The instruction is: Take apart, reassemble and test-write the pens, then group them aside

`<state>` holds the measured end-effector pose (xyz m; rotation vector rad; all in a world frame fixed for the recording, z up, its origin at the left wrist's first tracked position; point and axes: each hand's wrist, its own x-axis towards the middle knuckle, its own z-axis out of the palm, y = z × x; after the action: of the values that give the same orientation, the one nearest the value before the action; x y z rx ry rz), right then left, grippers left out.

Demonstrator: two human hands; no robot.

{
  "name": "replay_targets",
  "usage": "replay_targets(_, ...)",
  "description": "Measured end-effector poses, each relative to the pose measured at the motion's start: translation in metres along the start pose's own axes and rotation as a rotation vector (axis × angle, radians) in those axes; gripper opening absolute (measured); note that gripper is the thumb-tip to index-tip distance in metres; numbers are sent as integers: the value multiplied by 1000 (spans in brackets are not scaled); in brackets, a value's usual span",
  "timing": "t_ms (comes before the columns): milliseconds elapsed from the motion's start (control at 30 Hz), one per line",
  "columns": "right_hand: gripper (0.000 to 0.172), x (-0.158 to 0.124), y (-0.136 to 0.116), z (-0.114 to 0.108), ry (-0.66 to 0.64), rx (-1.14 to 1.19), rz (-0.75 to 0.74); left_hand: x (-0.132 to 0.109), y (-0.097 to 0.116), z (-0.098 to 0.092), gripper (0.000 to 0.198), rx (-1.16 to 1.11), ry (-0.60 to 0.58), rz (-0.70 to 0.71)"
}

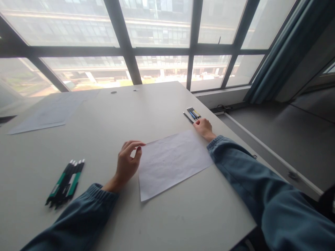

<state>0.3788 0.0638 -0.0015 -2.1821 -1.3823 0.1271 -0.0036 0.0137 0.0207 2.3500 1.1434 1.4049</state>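
Observation:
A white sheet of paper (174, 160) with faint marks lies on the table in front of me. My left hand (129, 158) is at its upper left corner, thumb and forefinger apart and holding nothing. Beyond the sheet's far right corner, my right hand (203, 127) is closed, its fingertips at the near end of a slim black pen (188, 118). Just past that pen lies a small row of pens (194, 112) with blue and yellow among them. My right fingertips are partly hidden by the hand itself.
Several black pens with green labels (66, 183) lie bunched on the white table (167, 223) at the left. More papers (49, 109) are spread at the far left. Windows (162, 66) stand behind the table, and the table's right edge drops to a grey floor (277, 129).

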Motion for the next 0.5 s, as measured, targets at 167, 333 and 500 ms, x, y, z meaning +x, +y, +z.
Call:
replay_targets(167, 17, 8, -4, 3, 11, 16, 46, 0, -1, 1, 15, 3, -8, 5)
replay_targets(333, 17, 15, -6, 8, 22, -3, 71, 1, 1, 1, 16, 21, -18, -5)
replay_targets(500, 18, 20, -8, 10, 28, -19, 82, 0, 0, 2, 16, 10, -26, 10)
